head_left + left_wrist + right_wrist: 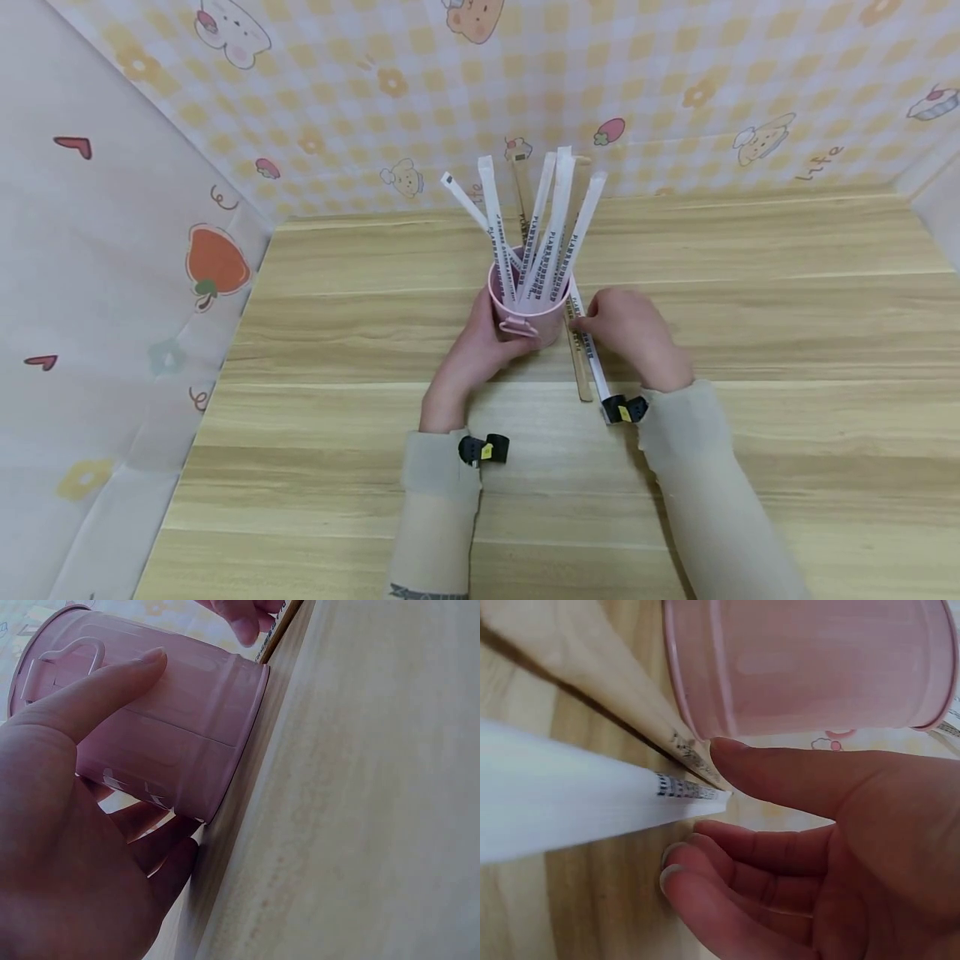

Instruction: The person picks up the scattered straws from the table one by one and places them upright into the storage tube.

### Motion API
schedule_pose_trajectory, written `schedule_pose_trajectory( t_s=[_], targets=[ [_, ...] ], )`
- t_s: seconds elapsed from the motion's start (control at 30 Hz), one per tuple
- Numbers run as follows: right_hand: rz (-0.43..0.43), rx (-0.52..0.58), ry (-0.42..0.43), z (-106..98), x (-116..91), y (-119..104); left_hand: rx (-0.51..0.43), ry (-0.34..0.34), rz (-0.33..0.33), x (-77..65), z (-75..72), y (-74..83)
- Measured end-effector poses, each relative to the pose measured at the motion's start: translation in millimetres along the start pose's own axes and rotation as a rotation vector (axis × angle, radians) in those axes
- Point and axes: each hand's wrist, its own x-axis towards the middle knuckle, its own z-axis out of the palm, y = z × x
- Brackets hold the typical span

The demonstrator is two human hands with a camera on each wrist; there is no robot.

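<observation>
My left hand (480,346) grips a pink metal bucket (172,712) by its side, thumb across the front below a small wire handle (519,327). Several paper-wrapped straws (558,225) stand in it, mostly white, leaning various ways. Beside the bucket, on the right, a white wrapped straw (596,367) and a brown wrapped straw (581,375) lie on the table. Over these two is my right hand (633,333); in the right wrist view its thumb and fingers stand apart around the white straw (592,795), a gap showing between them. Contact with either straw is unclear.
The wood-grain table (322,333) meets a yellow-checked backdrop (337,108) just behind the bucket. A white printed sheet (135,292) rises on the left. Black wrist cameras sit on both sleeves; the right one (624,409) overlaps the white straw's near end.
</observation>
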Motion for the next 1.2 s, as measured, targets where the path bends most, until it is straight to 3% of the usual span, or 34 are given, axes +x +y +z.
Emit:
schedule_pose_trajectory(
  t_s=[0.37, 0.63, 0.93, 1.2],
  targets=[
    [0.021, 0.023, -0.059, 4, 0, -3, 0.007, 0.005, 0.016, 0.1, 0.7, -1.0],
    [-0.040, -0.084, 0.033, 9, -1, -9, -0.006, 0.001, 0.013, 0.9, 0.5, -0.5],
    [-0.060, -0.103, 0.071, 11, -3, -14, 0.001, -0.004, 0.013, 2.3, 0.0, -0.4],
    [-0.028, 0.004, -0.032, -1, -7, -5, -0.017, -0.011, 0.038, 3.3, 0.1, -0.7]
  ],
)
